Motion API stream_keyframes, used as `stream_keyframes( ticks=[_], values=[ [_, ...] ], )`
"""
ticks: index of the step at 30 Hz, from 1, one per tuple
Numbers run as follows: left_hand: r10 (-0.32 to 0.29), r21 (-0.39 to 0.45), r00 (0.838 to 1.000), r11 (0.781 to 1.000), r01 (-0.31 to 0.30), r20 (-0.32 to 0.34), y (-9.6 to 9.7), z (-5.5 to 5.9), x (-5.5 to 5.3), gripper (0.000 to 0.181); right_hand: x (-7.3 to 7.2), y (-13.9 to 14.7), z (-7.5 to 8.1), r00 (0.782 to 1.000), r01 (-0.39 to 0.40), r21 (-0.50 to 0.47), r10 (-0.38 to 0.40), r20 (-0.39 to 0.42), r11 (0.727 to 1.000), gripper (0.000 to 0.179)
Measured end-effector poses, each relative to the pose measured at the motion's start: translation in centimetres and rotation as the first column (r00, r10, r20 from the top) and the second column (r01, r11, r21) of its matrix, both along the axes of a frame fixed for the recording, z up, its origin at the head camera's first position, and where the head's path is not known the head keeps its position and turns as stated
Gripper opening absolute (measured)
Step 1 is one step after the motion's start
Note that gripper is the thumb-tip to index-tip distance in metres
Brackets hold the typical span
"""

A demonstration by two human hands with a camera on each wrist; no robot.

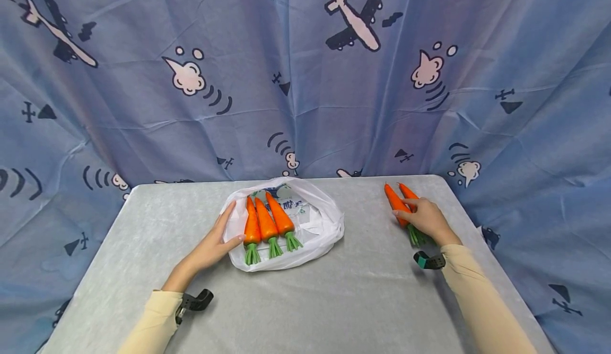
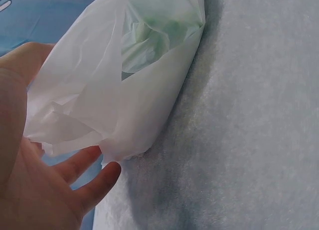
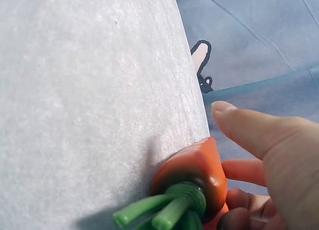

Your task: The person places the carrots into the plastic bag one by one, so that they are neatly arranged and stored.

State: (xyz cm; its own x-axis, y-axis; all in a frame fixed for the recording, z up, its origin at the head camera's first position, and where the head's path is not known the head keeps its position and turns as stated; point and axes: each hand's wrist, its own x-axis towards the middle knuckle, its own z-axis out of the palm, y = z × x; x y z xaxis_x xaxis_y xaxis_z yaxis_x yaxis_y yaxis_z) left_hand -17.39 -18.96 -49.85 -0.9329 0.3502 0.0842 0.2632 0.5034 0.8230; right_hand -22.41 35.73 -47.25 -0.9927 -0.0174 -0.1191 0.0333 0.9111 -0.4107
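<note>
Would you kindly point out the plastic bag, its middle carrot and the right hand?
Plastic bag [image 1: 330, 224], head view: right side.
Middle carrot [image 1: 266, 223], head view: orange body.
Right hand [image 1: 426, 217], head view: back of the hand.

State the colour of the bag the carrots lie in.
White, printed in blue and green; the bag shows best in the head view.

- A pale grey worktop [image 1: 343, 311] with rounded far corners.
- A creased blue curtain [image 1: 267, 35], hanging behind the worktop and along both its sides.
- Printed planes [image 1: 355, 22], pale puffs [image 1: 189, 79] and dark triangles [image 1: 511, 107], scattered over the curtain.
</note>
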Motion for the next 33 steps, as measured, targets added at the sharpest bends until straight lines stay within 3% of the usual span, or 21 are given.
stream_keyframes(
  ticks=[7,20,33],
  values=[
    [-0.001,-0.016,1.000,1.000,0.001,-0.013,0.0,-0.1,-0.2,0.088,0.1,0.0,0.0,0.999,-0.021,-0.005,0.021,-0.026,1.000,0.068],
    [0.003,-0.020,1.000,1.000,-0.003,0.002,0.0,0.0,-0.1,0.089,0.3,-0.3,0.2,0.997,-0.079,0.051,0.079,-0.004,0.996,0.072],
    [0.002,-0.009,1.000,1.000,-0.002,-0.010,0.0,0.0,0.1,0.088,0.4,-0.5,-0.7,0.998,-0.047,0.032,0.045,0.053,0.998,0.090]
  ],
)
